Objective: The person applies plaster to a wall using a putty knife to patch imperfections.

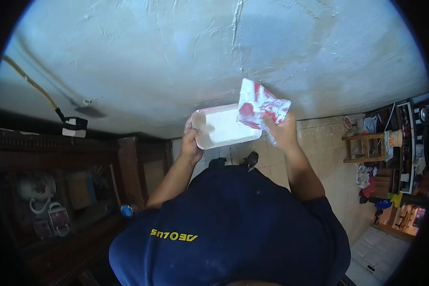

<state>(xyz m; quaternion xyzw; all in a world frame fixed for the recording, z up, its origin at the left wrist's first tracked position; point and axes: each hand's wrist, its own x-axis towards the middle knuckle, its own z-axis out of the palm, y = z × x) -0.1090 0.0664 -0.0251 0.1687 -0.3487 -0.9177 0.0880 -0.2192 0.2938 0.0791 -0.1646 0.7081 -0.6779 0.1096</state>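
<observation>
My left hand [190,144] grips the left end of a shallow, pale rectangular tray [204,139] with rounded corners. Inside it is a smooth white layer [222,125]; whether this is paste or the tray's own bottom I cannot tell. In my right hand [284,134] is a red-and-white sheet [254,104], creased and smeared with white, pinched at its lower right. It looks like a piece of packaging. The sheet overlaps the tray's right end and hides that corner. Both are in front of a wall [176,62] with rough, patchy white-blue coating.
A yellowish cable [32,82] with a dark end runs down the wall to a white box [75,127]. Dark wooden cabinets [128,167] with glass stand at left. On the right are a wooden stool [364,148] and clutter along the tiled floor [326,167].
</observation>
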